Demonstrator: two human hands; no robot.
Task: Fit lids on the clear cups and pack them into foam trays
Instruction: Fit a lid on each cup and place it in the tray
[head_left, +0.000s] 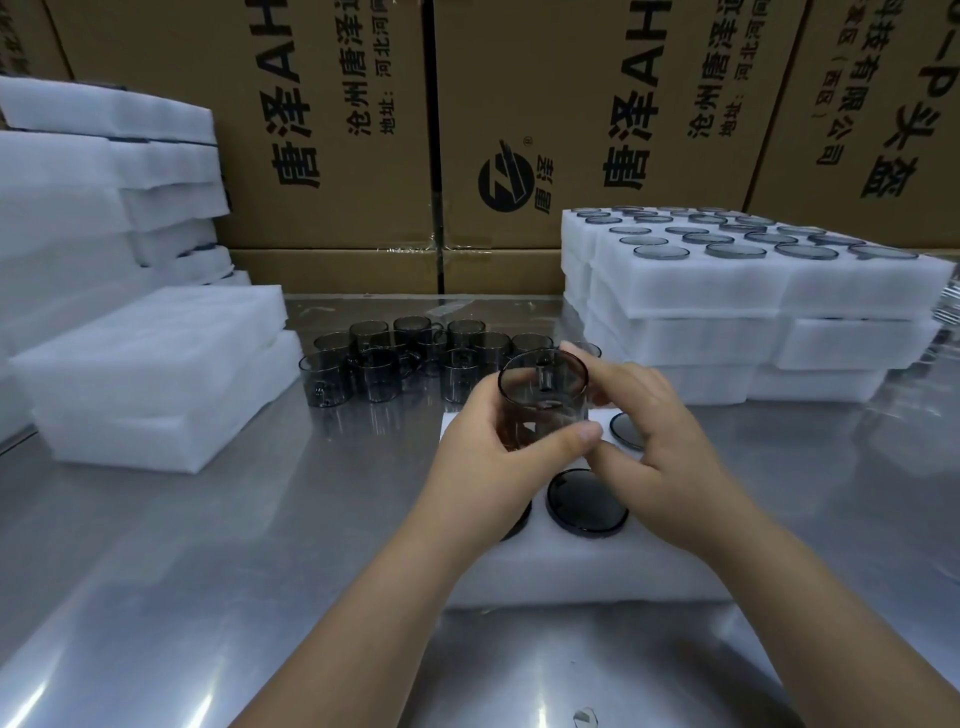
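The left hand (488, 457) is wrapping the smoky clear cup (543, 400) from the left, thumb across its front, and the right hand (660, 447) is pinching its right side, just over the foam tray (571, 577). A lidded cup (587, 501) is sitting in that tray right below. More open cups (415, 358) are crowding the shiny steel table (208, 571) behind. Empty foam (156, 374) is stacking up on the left, filled trays (727, 291) on the right, and cardboard boxes (337, 130) are walling off the back.

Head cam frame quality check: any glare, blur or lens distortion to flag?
Head view: light leaves bright streaks on the steel table; wide-angle bowing tilts the cartons outward; the far right edge past the stacked foam trays is smeared; the cup gripped by left hand and right hand is reasonably sharp.
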